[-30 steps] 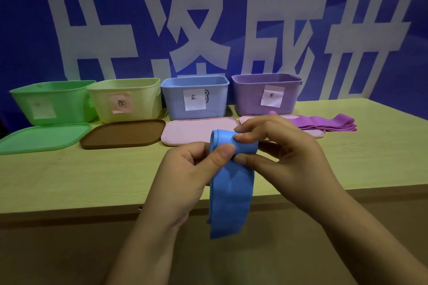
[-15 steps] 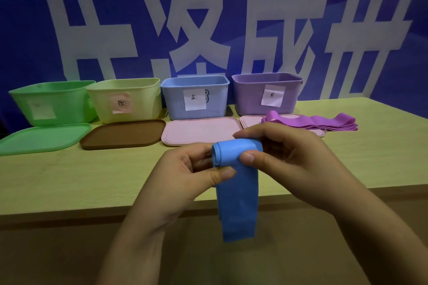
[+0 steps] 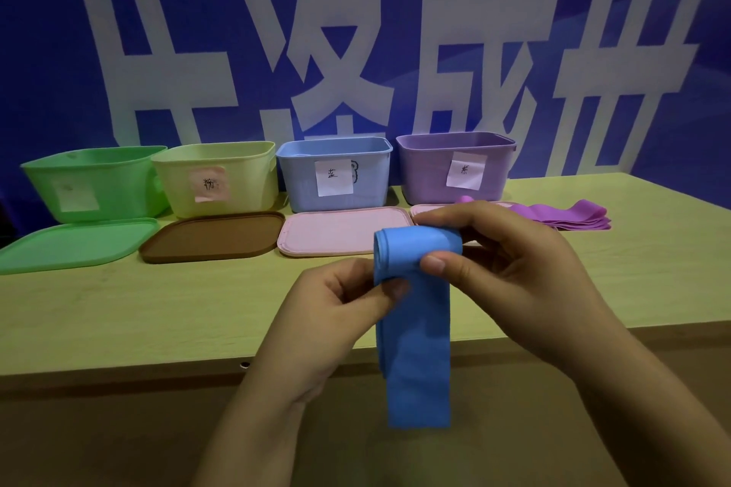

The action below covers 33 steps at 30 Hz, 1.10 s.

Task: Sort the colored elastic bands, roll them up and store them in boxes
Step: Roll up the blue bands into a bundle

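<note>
A blue elastic band (image 3: 417,348) is partly rolled at its top, and its loose tail hangs down past the table's front edge. My left hand (image 3: 328,312) pinches the roll's left end from below. My right hand (image 3: 510,269) grips the roll from the right, thumb on its front and fingers over its top. At the back stands the blue box (image 3: 336,174) with a paper label. A pile of purple bands (image 3: 569,215) lies on the table at the right, partly on a pink lid.
Green (image 3: 91,182), yellow (image 3: 215,178) and purple (image 3: 455,166) boxes stand open in a row with the blue one. Green (image 3: 75,243), brown (image 3: 209,237) and pink (image 3: 336,233) lids lie flat before them. A blue banner hangs behind the wooden table (image 3: 158,312).
The roll has grown thicker and turned, and the hanging tail has shortened a little. My left thumb has slid from the roll's front to under its left end. Both hands dropped slightly.
</note>
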Each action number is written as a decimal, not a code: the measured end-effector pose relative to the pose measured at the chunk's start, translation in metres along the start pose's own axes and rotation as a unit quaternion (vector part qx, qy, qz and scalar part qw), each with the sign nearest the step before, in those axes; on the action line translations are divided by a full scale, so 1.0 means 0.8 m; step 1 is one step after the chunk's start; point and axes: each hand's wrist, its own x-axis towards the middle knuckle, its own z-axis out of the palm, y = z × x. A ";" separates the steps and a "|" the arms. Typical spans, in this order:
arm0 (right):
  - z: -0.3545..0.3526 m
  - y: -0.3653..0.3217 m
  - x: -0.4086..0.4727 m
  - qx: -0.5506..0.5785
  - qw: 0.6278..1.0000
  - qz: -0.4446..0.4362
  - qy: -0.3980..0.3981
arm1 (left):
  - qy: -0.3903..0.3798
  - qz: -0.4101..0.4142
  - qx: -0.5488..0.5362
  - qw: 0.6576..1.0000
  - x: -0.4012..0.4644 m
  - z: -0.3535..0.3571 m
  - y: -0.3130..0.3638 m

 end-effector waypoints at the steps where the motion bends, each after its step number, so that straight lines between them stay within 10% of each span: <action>1: 0.001 0.002 -0.001 -0.009 1.000 -0.003 0.014 | 0.001 0.005 0.004 1.000 -0.001 0.002 0.001; 20: 0.008 0.021 -0.001 -0.105 0.991 -0.079 0.006 | 0.027 0.016 -0.014 0.999 0.000 0.006 0.001; 33: -0.003 0.000 0.003 0.009 0.987 0.109 -0.114 | -0.010 0.030 -0.012 0.999 -0.002 -0.011 -0.004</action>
